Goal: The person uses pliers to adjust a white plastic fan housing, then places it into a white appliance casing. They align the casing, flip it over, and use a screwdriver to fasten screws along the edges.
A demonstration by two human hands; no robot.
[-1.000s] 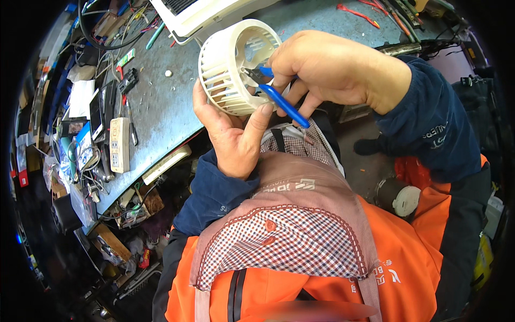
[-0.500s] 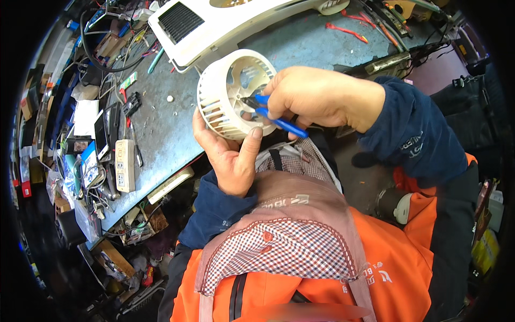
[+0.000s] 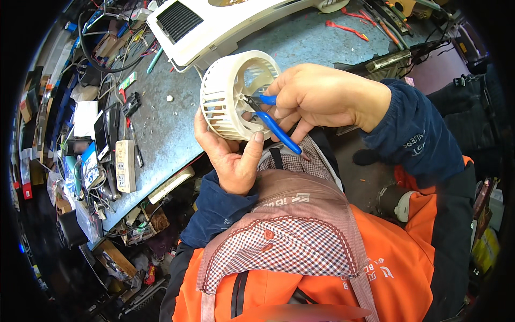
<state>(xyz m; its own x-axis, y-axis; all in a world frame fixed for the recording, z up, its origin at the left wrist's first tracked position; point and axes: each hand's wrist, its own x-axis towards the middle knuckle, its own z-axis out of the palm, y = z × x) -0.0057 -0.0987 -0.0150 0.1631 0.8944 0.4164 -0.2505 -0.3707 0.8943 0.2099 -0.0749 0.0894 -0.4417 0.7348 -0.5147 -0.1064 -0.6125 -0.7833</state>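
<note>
My left hand [image 3: 229,160] is closed round the lower left side of a white slatted blower wheel [image 3: 215,99], its thumb on the near rim. The wheel is tilted so its open side faces up and to the right. In my right hand [image 3: 327,99] is a pair of blue-handled cutting pliers [image 3: 279,130]. Their dark jaws reach inside the wheel, at or close to its central hub. One handle points down toward my apron, and the two handles are spread apart.
A large white appliance housing [image 3: 214,24] with a dark grille lies across the back of the blue-grey bench [image 3: 161,126]. On the left are a power strip [image 3: 125,166], a white phone [image 3: 101,134] and tangled cables. Red-handled tools [image 3: 346,29] lie at the far right.
The wheel has shifted slightly right in my left hand. The pliers' handles have spread wider, and the fingers of my right hand have loosened round them.
</note>
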